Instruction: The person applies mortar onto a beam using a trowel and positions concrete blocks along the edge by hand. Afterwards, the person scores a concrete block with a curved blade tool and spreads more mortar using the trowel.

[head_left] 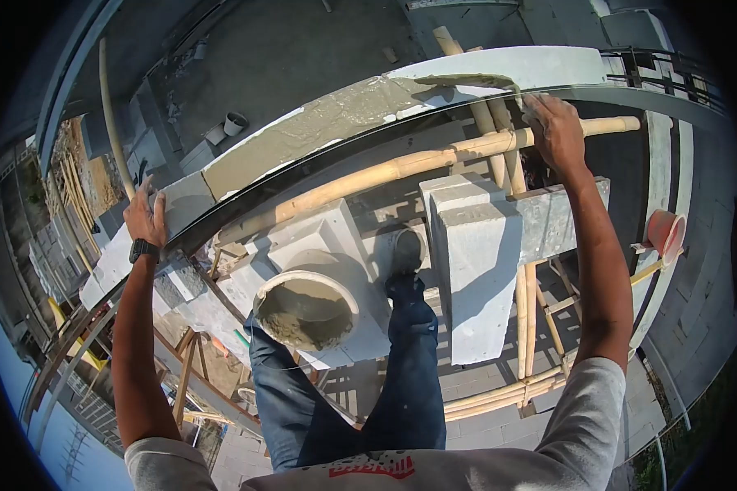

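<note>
Notably, red shirt lettering (373, 467) illegible; right grip (555, 131) clasps trowel (467, 80) by lumpy grey mortar (303, 131); left grip (145, 218) at white wall (532, 67), closure unclear.

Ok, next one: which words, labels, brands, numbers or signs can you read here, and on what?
None reads clearly.
Grey shirt: red lettering on the front, too blurred and foreshortened to read.
Black watch: any markings are too small to read.
Mortar bucket: no visible lettering.
</note>
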